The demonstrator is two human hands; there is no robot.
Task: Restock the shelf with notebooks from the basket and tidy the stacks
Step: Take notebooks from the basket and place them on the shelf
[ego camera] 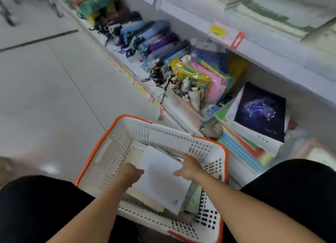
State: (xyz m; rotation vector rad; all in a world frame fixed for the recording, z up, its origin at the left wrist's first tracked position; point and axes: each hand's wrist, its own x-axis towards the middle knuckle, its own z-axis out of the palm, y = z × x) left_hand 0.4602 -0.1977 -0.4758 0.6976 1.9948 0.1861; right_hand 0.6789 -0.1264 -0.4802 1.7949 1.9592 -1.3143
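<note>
Both hands down in the basket [112, 148], which sits on the floor btwn my knees, tight against the bottom shelf [183, 113], so the lift across is short. Left hand [131, 172] grips the white notebook [161, 177] at its left edge; right hand [190, 167] pinches the far right corner, prob. to raise it level off the notebooks underneath. Dark constellation notebook [260, 110] leans in the shelf bay. Yellow price tag [217, 31] on the upper rail: too blurred to read. No brand legible.
</note>
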